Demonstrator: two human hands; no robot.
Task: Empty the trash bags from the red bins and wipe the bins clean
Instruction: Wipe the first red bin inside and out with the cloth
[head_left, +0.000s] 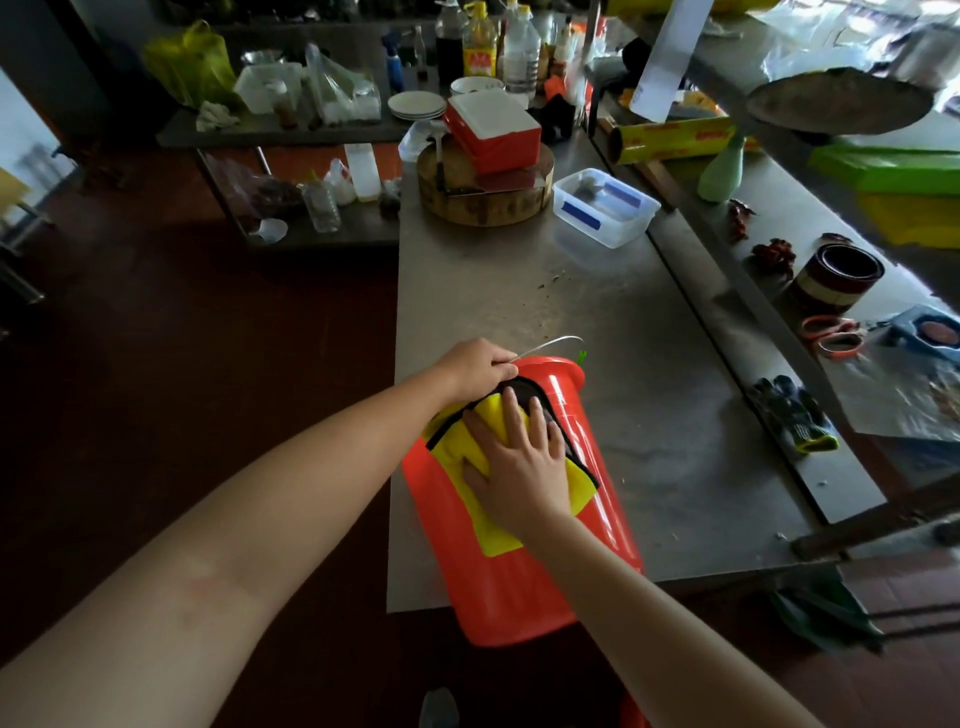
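A red bin (498, 577) lies on its side on the steel table (597, 322), its base hanging over the near edge and its rim pointing away from me. A thin wire handle (550, 342) arcs above the rim. My left hand (475, 366) grips the bin's rim at the far left. My right hand (517, 460) lies flat, fingers spread, pressing a yellow cloth (493, 535) with a dark border against the bin's upper side.
A round wooden chopping block (483, 200) carrying a red and white box (493, 130) and a clear plastic container (605, 208) stand further back on the table. Dark gloves (795, 415), orange scissors (831, 338) and a tin (836, 275) lie on the right ledge. Bottles crowd the back.
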